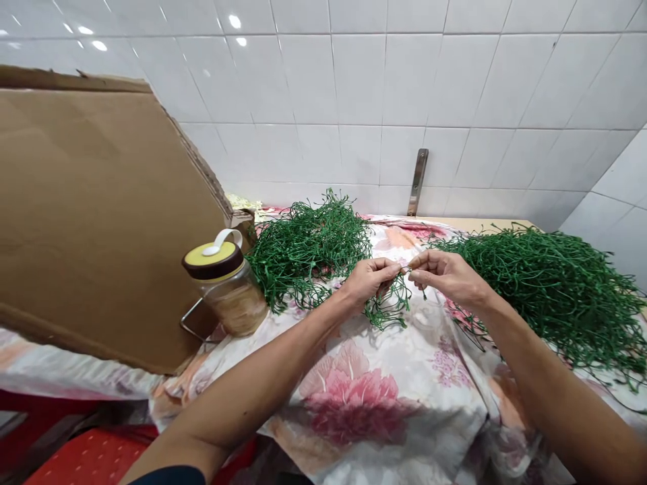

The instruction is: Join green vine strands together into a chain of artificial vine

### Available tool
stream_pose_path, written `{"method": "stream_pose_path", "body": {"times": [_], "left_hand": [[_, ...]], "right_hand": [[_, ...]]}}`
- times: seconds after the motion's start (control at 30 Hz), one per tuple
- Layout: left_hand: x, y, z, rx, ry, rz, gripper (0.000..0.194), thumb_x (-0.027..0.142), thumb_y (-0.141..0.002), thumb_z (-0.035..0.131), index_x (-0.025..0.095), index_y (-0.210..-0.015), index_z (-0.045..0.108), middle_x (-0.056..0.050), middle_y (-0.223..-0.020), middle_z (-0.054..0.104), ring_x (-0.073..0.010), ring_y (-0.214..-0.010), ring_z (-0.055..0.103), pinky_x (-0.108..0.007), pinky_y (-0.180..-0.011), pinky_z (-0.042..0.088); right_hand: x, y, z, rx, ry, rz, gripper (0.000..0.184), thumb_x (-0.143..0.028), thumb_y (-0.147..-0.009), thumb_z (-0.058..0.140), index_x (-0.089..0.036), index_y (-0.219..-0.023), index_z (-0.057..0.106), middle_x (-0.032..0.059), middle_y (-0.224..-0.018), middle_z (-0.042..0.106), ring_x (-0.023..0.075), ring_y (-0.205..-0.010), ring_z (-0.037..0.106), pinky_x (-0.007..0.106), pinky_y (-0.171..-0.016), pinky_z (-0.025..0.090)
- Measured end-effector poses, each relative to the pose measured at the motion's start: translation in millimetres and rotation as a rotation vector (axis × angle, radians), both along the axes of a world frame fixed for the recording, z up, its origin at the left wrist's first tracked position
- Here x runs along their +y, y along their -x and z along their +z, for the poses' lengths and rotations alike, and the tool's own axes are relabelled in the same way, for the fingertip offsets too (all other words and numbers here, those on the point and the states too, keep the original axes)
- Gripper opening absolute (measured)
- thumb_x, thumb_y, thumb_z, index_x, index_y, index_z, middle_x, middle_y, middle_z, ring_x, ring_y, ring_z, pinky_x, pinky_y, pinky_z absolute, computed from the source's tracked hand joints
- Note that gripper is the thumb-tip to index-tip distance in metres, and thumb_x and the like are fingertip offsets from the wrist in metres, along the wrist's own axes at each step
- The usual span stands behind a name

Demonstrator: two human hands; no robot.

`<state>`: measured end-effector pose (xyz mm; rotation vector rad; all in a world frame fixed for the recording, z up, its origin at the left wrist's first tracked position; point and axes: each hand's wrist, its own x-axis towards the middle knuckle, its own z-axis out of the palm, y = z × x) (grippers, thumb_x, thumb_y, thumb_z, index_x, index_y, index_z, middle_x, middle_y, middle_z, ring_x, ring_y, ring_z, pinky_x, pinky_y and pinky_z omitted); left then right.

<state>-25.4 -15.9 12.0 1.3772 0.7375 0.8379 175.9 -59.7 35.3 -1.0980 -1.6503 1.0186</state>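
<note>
My left hand (371,279) and my right hand (445,275) meet over a floral cloth (364,397), fingertips almost touching. Both are closed in a pinch on a small bunch of green plastic stems (391,306) that hangs below the left hand. A heap of the same green stems (308,246) lies just left of my left hand. A larger heap (556,289) spreads to the right of my right hand, partly under my right forearm.
A big sheet of brown cardboard (96,222) leans at the left. A clear jar with a yellow and brown lid (227,283) stands beside it. White tiled walls (354,101) close the back and right. A red surface (85,458) shows at lower left.
</note>
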Motion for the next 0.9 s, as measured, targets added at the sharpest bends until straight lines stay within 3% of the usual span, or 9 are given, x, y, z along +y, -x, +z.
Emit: {"method": "stream_pose_path", "body": {"times": [0.17,0.3,0.5,0.7,0.9], "left_hand": [[-0.7,0.2,-0.2,0.007,-0.028,-0.014,0.045,0.057,-0.075,0.074,0.013,-0.078,0.066,0.007,-0.054,0.038,-0.0047,-0.044,0.03,-0.023,-0.044,0.019],[-2.7,0.3,0.7,0.013,-0.001,-0.068,0.049,0.061,-0.082,0.065,0.012,-0.088,0.069,0.005,-0.057,0.046,-0.0045,-0.041,0.032,-0.022,-0.041,0.019],[-3.6,2.0,0.3,0.05,0.016,-0.148,0.038,0.045,-0.08,0.072,0.013,-0.099,0.066,0.001,-0.066,0.059,-0.0065,-0.047,0.049,-0.02,-0.047,0.034],[-1.5,3.7,-0.1,0.165,-0.097,-0.152,0.034,0.033,-0.082,0.066,0.01,-0.107,0.071,0.004,-0.057,0.052,-0.0057,-0.044,0.039,-0.02,-0.045,0.029],[-3.1,2.4,1.2,0.167,-0.154,-0.096,0.035,0.032,-0.083,0.063,0.009,-0.108,0.072,0.005,-0.054,0.048,-0.0061,-0.044,0.038,-0.02,-0.045,0.028]], "right_hand": [[0.7,1.2,-1.7,-0.104,-0.056,-0.025,0.021,-0.037,-0.083,0.071,-0.017,-0.087,0.07,0.0014,-0.072,0.066,0.0131,-0.064,0.059,0.027,-0.06,0.048],[0.4,1.0,-5.0,-0.245,-0.201,-0.121,0.015,-0.033,-0.087,0.066,-0.019,-0.088,0.072,0.0027,-0.077,0.07,0.0155,-0.068,0.061,0.029,-0.064,0.049],[-3.7,5.2,-5.4,-0.405,-0.438,-0.239,0.009,-0.025,-0.087,0.064,-0.021,-0.089,0.071,0.0036,-0.085,0.073,0.0179,-0.074,0.066,0.032,-0.072,0.051],[-7.5,6.9,-1.7,-0.376,-0.417,-0.204,0.008,-0.022,-0.087,0.062,-0.021,-0.09,0.069,0.0031,-0.084,0.074,0.0175,-0.075,0.068,0.03,-0.073,0.052],[-4.4,0.6,-5.2,-0.402,-0.362,-0.259,0.01,-0.024,-0.084,0.067,-0.019,-0.093,0.069,0.0025,-0.082,0.072,0.0158,-0.073,0.065,0.027,-0.07,0.05]]}}
